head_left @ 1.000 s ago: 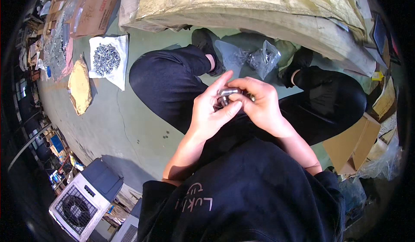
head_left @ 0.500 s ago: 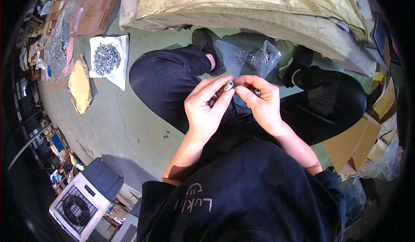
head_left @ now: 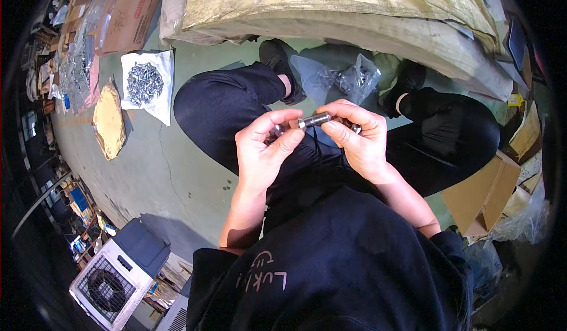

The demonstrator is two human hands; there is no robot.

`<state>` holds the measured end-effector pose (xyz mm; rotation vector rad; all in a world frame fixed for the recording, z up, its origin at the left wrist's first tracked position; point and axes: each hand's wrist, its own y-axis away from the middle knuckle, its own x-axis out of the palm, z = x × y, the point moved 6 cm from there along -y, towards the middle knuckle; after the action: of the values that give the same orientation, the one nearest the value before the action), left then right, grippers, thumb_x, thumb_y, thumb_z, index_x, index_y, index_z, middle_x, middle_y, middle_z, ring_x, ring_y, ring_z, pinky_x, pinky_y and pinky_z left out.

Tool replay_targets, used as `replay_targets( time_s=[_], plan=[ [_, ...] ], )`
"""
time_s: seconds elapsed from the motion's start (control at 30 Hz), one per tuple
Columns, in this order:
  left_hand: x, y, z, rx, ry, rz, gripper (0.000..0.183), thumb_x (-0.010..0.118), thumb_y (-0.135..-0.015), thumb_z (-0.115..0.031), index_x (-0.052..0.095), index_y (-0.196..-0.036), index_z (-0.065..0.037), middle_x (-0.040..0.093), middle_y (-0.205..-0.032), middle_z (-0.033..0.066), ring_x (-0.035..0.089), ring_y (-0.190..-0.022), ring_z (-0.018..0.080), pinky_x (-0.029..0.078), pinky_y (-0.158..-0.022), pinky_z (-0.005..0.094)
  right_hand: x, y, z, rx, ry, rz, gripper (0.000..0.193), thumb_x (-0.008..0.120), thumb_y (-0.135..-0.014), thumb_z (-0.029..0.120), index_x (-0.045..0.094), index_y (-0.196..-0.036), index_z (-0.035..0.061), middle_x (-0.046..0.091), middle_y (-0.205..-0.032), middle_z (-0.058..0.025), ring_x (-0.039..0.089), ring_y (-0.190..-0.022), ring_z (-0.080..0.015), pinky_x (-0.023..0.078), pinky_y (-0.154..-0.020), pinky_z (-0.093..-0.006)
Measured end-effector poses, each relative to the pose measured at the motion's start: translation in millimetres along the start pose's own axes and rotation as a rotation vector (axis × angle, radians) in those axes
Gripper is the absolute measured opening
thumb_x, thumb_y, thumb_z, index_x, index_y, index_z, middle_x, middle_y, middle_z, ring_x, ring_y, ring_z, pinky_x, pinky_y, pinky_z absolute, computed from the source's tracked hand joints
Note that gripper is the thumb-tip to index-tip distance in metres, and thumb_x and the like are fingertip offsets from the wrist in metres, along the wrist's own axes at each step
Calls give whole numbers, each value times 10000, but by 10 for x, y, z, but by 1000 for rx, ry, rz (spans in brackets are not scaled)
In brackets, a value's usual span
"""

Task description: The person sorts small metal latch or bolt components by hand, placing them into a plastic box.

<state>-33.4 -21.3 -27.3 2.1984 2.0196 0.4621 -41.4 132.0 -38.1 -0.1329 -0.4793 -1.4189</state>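
Over my lap, a shiny metal bolt [head_left: 315, 120] lies nearly level between my two hands. My left hand [head_left: 260, 148] pinches its thicker, collared end between thumb and fingers. The thumb and fingertips of my right hand [head_left: 360, 139] close on the other end of the shaft. More small metal pieces [head_left: 275, 132] sit in the curled fingers of my left hand, partly hidden. Another metal piece [head_left: 355, 128] shows inside my right hand. Beyond my hands, a clear plastic bag [head_left: 359, 77] with metal parts lies on the floor between my feet.
At left, a white sheet [head_left: 160, 103] bears a heap of small metal parts beside a flat yellowish piece [head_left: 108, 121]. A cloth-covered surface [head_left: 331, 6] with several bolts stands ahead. Cardboard boxes [head_left: 481, 195] lie at right; a fan unit [head_left: 106, 286] stands at lower left.
My left hand has shifted left, apart from the right. The bolt, earlier seen nearly end-on at the left fingertips, now lies lengthwise between both hands.
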Motion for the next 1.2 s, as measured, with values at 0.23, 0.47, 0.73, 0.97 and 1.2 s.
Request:
replay_targets(
  time_s=[0.23,0.47,0.73,0.97,1.2],
  plan=[
    [19,21,6,-66,133,-44,233,607,-778,-19,552,-990,60,572,-790,83,435,-539,55,326,-430,169,27,2,-3,-14,-10,8,176,625,-763,43,619,-934,0,565,-763,-23,491,-704,-78,382,-627,-206],
    [41,33,-83,-10,35,-123,259,677,-703,16,597,-949,-1,556,-740,-21,477,-635,23,392,-575,137,29,13,-6,-4,-14,10,181,624,-764,40,618,-941,2,565,-776,-25,493,-712,-79,382,-629,-206],
    [48,26,-3,-48,199,-33,295,685,-717,-38,572,-982,27,547,-775,1,451,-599,24,353,-504,136,36,22,12,-37,-17,22,200,625,-761,43,614,-956,-4,573,-796,-27,494,-717,-80,385,-630,-203],
    [86,46,24,-126,395,29,238,619,-777,-33,571,-998,41,553,-763,24,422,-553,28,307,-442,150,58,26,9,-124,12,25,209,634,-745,21,605,-943,-40,545,-803,-57,428,-554,-50,327,-483,-172],
    [50,54,-54,49,170,4,289,606,-748,30,559,-1032,48,571,-854,92,450,-575,60,334,-453,172,63,33,23,-112,-4,32,215,634,-746,22,606,-951,-38,544,-802,-56,429,-557,-50,327,-480,-171]
  ],
)
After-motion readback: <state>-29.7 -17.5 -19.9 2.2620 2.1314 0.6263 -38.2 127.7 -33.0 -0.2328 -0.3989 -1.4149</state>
